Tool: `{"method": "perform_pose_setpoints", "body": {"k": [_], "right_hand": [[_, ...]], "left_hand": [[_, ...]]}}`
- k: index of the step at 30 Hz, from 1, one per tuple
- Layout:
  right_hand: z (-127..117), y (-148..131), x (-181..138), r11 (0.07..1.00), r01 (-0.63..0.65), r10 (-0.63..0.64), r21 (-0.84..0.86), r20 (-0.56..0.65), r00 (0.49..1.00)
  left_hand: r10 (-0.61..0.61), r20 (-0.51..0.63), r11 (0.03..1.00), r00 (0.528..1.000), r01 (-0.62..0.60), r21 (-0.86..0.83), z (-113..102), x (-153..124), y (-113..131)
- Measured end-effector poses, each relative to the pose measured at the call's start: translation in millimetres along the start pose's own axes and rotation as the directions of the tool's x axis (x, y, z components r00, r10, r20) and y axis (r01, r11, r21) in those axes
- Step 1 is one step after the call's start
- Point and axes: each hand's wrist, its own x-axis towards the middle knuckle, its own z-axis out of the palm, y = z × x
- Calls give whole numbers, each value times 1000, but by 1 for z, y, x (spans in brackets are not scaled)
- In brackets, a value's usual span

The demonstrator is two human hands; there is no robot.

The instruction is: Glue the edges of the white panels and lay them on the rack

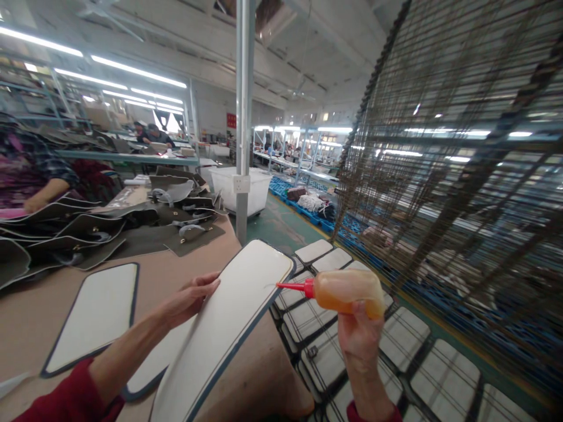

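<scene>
Left hand (196,297): reaching across from the left, fingers bent and nearly closed; holding the left edge of a white panel (240,293)
White panel: slanting up over the brown tabletop (176,269), its dark border showing along the right edge; bending toward its lower end
Right hand (363,328): curling around an amber bottle (347,288), opening only as wide as its body
Red nozzle (295,286): pointing left over the panel, near its right border; whether the tip is touching, I cannot tell
Tabletop: bearing a flat bordered panel (97,310) at left; another (156,357) is lying partly hidden behind the held one
Wire rack (407,363): holding rows of pale panels, right of the tabletop
Dark pieces (88,228): lying heaped at far left; a co-worker's hand (38,200) is resting beside them
</scene>
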Motion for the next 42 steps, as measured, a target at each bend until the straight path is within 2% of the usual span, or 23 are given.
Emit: {"method": "perform_pose_setpoints", "body": {"k": [10, 23, 30, 34, 37, 42], "right_hand": [[1, 1, 0, 999, -48, 48, 15, 15, 999], [13, -5, -1, 992, -127, 126, 13, 69, 990], [13, -2, 1, 996, -81, 83, -48, 45, 996], [13, 0, -1, 993, -100, 102, -58, 37, 994], [12, 1, -3, 989, -143, 145, -50, 54, 988], [9, 3, -4, 986, -143, 151, -83, 102, 983]], "left_hand": [[28, -31, 1000, 999, -28, -8, 7, -3, 4], [53, -114, 998, 992, -55, -17, 14, 1, 7], [60, -115, 998, 992, -64, -25, 15, -1, 7], [55, -123, 998, 991, -58, -19, 12, -1, 6], [49, -117, 999, 992, -51, -9, 11, -1, 5], [47, -113, 999, 992, -49, -15, 10, 0, 7]]}}
